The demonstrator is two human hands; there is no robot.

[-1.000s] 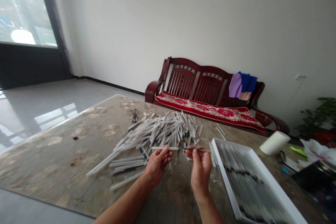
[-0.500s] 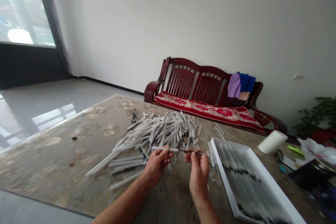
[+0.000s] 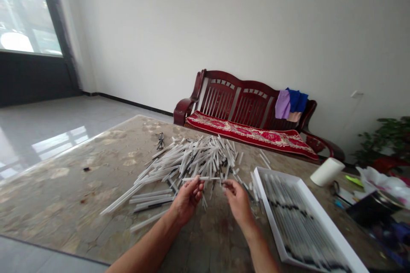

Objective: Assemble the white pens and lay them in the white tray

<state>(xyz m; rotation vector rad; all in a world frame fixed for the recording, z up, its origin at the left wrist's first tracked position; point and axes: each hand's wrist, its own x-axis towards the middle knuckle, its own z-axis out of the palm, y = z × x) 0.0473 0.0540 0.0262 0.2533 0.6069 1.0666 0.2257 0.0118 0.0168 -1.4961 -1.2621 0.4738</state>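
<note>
My left hand (image 3: 187, 198) pinches a white pen barrel (image 3: 200, 178) held level above the marble table (image 3: 80, 187). My right hand (image 3: 236, 198) meets the barrel's right end with its fingertips closed on the end of the same pen. Just beyond both hands lies a heap of several white pen tubes (image 3: 195, 158) mixed with dark refills. To the right of my right hand stands a white tray (image 3: 323, 215) filled with rows of finished pens.
A pair of glasses (image 3: 160, 140) lies at the far side of the heap. A white paper roll (image 3: 326, 172) and scissors lie past the tray, with clutter at the right edge. Behind the table stands a wooden bench (image 3: 243, 111) with a red cushion.
My right hand has moved left toward the barrel, and the dark refill that stuck out to the right has gone inside the white tube. The view has drifted slightly.
</note>
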